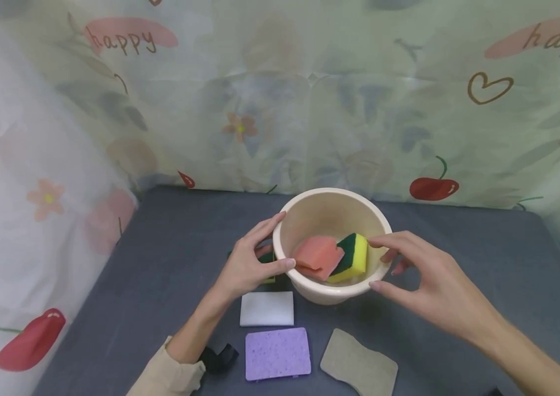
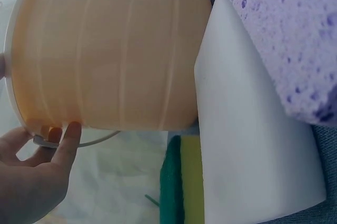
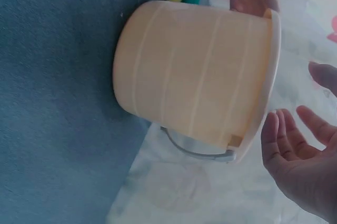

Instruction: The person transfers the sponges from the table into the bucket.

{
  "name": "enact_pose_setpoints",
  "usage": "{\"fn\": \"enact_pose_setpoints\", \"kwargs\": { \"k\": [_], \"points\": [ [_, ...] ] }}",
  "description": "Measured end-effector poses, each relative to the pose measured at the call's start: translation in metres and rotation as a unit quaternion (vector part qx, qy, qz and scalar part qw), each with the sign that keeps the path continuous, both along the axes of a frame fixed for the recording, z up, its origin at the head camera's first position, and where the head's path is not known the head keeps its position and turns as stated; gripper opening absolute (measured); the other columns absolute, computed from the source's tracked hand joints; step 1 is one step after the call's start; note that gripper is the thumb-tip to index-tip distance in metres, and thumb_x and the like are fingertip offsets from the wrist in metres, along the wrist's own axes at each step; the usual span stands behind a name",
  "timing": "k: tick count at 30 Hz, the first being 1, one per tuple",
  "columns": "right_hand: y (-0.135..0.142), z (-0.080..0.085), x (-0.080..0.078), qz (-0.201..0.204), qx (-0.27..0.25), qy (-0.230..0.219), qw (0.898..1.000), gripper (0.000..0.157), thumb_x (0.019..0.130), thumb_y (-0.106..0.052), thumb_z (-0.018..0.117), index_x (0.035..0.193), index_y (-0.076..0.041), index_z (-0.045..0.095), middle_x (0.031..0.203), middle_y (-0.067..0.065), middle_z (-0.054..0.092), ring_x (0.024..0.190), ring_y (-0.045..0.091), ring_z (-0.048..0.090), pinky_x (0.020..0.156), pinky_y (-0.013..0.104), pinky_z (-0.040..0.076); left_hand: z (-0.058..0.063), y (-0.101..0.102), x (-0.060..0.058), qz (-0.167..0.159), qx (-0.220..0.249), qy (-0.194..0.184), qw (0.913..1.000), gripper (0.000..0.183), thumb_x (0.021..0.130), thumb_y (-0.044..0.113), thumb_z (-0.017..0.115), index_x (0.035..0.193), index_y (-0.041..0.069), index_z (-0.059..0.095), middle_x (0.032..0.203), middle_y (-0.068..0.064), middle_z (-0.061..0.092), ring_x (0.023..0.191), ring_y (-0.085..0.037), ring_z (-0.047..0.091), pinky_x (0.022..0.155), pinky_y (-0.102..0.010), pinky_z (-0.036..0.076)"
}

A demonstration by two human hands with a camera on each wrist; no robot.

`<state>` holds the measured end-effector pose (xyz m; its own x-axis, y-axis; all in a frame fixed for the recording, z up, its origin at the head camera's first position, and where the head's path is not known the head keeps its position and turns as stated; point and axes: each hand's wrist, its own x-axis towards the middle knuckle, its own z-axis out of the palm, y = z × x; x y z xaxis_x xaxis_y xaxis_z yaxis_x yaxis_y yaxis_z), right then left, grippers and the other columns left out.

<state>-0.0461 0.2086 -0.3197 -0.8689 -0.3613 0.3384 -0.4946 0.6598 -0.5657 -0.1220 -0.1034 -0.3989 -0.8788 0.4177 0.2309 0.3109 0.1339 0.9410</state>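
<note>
A cream plastic bucket (image 1: 331,294) stands on the dark tabletop, its mouth tilted toward me in the head view. Inside lie a pink sponge (image 1: 320,254) and a yellow scouring sponge (image 1: 360,257) with a dark green face. My left hand (image 1: 250,264) holds the bucket's left rim, thumb at the front edge and fingers along the outside, near the handle's end (image 2: 39,141). At the opposite rim is my right hand (image 1: 425,272), fingers loosely bent and spread. The right wrist view shows a gap between its fingertips (image 3: 270,121) and the rim.
In front of the bucket lie a white sponge (image 1: 267,309), a purple sponge (image 1: 278,353) and a wavy-edged grey-beige sponge (image 1: 359,363). Another green and yellow scouring sponge (image 2: 190,182) is partly hidden behind my left hand in the head view. Patterned cloth (image 1: 309,110) hangs behind the table.
</note>
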Motion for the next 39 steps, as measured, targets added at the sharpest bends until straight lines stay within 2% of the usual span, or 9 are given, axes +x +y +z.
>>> {"fn": "enact_pose_setpoints", "kwargs": {
  "k": [9, 14, 18, 23, 28, 31, 35, 39],
  "points": [
    [0.006, -0.014, 0.018, 0.01, -0.011, 0.011, 1.0, 0.069, 0.069, -0.012, 0.092, 0.128, -0.028, 0.061, 0.111, -0.015, 0.061, 0.088, -0.001, 0.058, 0.075, 0.012, 0.048, 0.002, 0.001, 0.001, -0.002, 0.004, -0.003, 1.0, 0.082, 0.084, 0.01, 0.081, 0.153, 0.021, 0.039, 0.152, -0.005, 0.042, 0.135, -0.025, 0.045, 0.103, -0.038, 0.047],
    [0.007, -0.021, 0.028, 0.025, -0.032, 0.0, 0.999, 0.067, 0.069, -0.007, 0.091, 0.128, -0.023, 0.063, 0.113, -0.013, 0.062, 0.095, -0.001, 0.058, 0.075, 0.013, 0.049, 0.001, 0.001, 0.001, -0.002, 0.003, -0.003, 1.0, 0.082, 0.083, 0.014, 0.081, 0.153, 0.023, 0.04, 0.152, -0.002, 0.042, 0.136, -0.023, 0.045, 0.103, -0.036, 0.047],
    [0.008, -0.028, 0.038, 0.016, -0.043, -0.008, 0.999, 0.067, 0.07, -0.005, 0.09, 0.128, -0.023, 0.063, 0.117, -0.013, 0.06, 0.091, -0.001, 0.058, 0.075, 0.014, 0.049, 0.001, 0.002, 0.001, 0.0, 0.002, -0.004, 1.0, 0.082, 0.083, 0.018, 0.082, 0.153, 0.025, 0.04, 0.151, 0.0, 0.042, 0.135, -0.021, 0.046, 0.103, -0.035, 0.047],
    [0.01, -0.042, 0.047, 0.008, -0.053, -0.027, 0.998, 0.066, 0.072, -0.005, 0.089, 0.128, -0.026, 0.062, 0.119, -0.015, 0.06, 0.088, -0.001, 0.058, 0.073, 0.014, 0.049, 0.001, 0.002, 0.0, 0.001, 0.003, -0.003, 1.0, 0.082, 0.083, 0.019, 0.082, 0.153, 0.024, 0.04, 0.151, 0.001, 0.042, 0.135, -0.021, 0.046, 0.103, -0.035, 0.047],
    [0.011, -0.063, 0.053, 0.044, -0.068, -0.036, 0.996, 0.06, 0.076, -0.007, 0.087, 0.128, -0.022, 0.062, 0.117, -0.011, 0.06, 0.094, 0.002, 0.057, 0.074, 0.017, 0.049, 0.001, 0.001, 0.001, 0.003, 0.004, -0.004, 1.0, 0.081, 0.083, 0.017, 0.082, 0.153, 0.025, 0.041, 0.151, 0.0, 0.042, 0.135, -0.022, 0.046, 0.103, -0.036, 0.047],
    [0.01, -0.075, 0.057, 0.048, -0.071, -0.076, 0.993, 0.056, 0.079, -0.012, 0.085, 0.128, -0.025, 0.062, 0.115, -0.012, 0.06, 0.094, 0.003, 0.058, 0.072, 0.021, 0.052, 0.0, 0.001, 0.001, 0.002, 0.003, -0.004, 1.0, 0.081, 0.083, 0.017, 0.082, 0.153, 0.025, 0.041, 0.151, 0.0, 0.042, 0.135, -0.022, 0.046, 0.103, -0.035, 0.047],
    [0.008, -0.088, 0.06, 0.039, -0.062, -0.155, 0.985, 0.05, 0.084, -0.022, 0.082, 0.128, -0.031, 0.06, 0.115, -0.013, 0.061, 0.095, 0.007, 0.061, 0.072, 0.027, 0.055, 0.0, 0.001, 0.0, 0.002, 0.003, -0.004, 1.0, 0.082, 0.083, 0.017, 0.082, 0.153, 0.025, 0.041, 0.151, 0.0, 0.042, 0.134, -0.022, 0.046, 0.102, -0.035, 0.047],
    [0.008, -0.098, 0.062, 0.04, -0.051, -0.218, 0.974, 0.046, 0.087, -0.032, 0.078, 0.13, -0.027, 0.061, 0.119, -0.007, 0.061, 0.101, 0.011, 0.062, 0.078, 0.028, 0.056, 0.0, 0.001, 0.0, 0.0, 0.002, -0.007, 1.0, 0.082, 0.083, 0.016, 0.082, 0.153, 0.026, 0.04, 0.151, 0.0, 0.042, 0.135, -0.022, 0.046, 0.102, -0.035, 0.047]
  ]
}}
